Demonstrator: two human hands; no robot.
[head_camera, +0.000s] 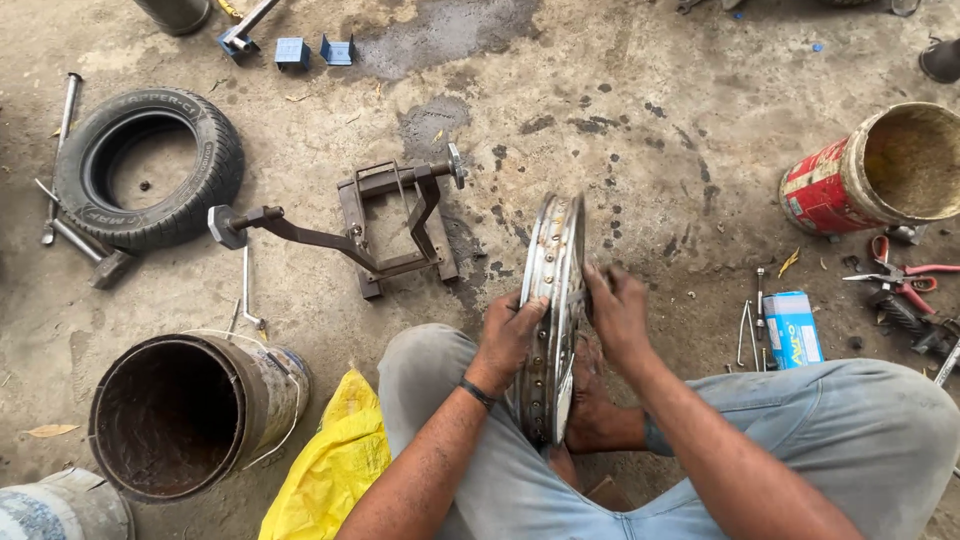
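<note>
The round chromed metal wheel rim (553, 310), a bit rusty, stands upright on its edge between the person's knees, approx. at the centre of the view, its lower part resting near the bare foot (590, 410). The left hand (508, 335) grasps the rim's left side, fingers curled over the edge; the right hand (617, 312) holds the right side, fingers closed on the rim. At 10 o'clock lies a black rubber tyre (150, 165); at 11 o'clock, just beyond the rim, a brown steel stand w/ crank arms (385, 225). At 8 o'clock a rusty open metal drum (185, 415), at 2 o'clock a red tin bucket (865, 175), at 3 o'clock red-handled pliers (905, 275). Risk, in my judgement: the rim balances on a narrow edge, so if one grip loosens it may tip or roll onto the foot; also the sharp spoke holes may cut fingers.
</note>
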